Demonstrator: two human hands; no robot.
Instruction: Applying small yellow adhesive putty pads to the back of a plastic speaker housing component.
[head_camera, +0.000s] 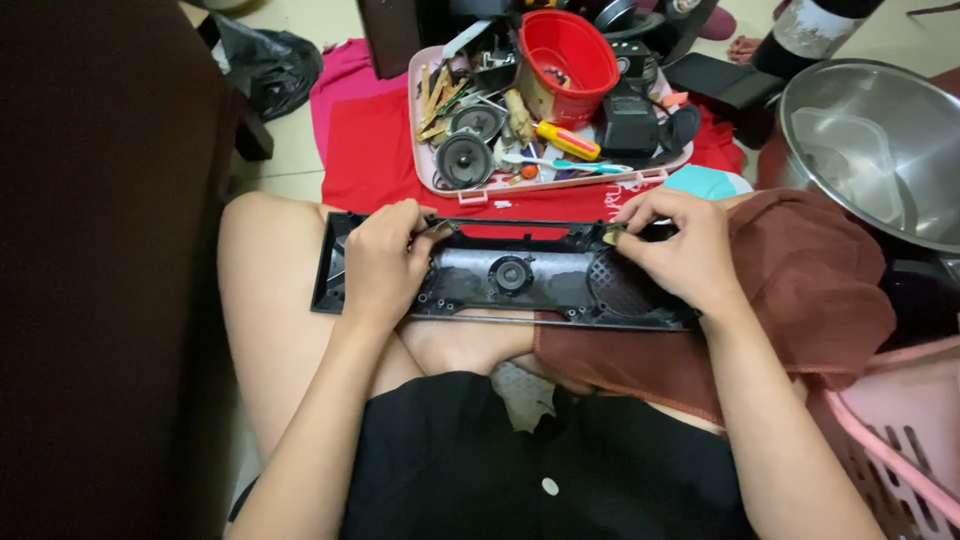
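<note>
A long black plastic speaker housing (520, 275) lies across my lap, its inner side up, with a round mount in the middle and a mesh grille toward the right. My left hand (385, 262) grips its left part, fingers curled over the top edge. My right hand (675, 245) holds the right part, thumb and fingers pinching at the top edge near a small yellowish piece. Both hands rest on the housing.
A pink tray (440, 185) on a red cloth (370, 150) holds loose speakers (465, 158), a red bowl (565, 60), a yellow-handled screwdriver (567, 140) and black parts. A steel bowl (880, 145) is at the right, a pink basket (900, 440) at lower right, a brown cloth (800, 290) over my right knee.
</note>
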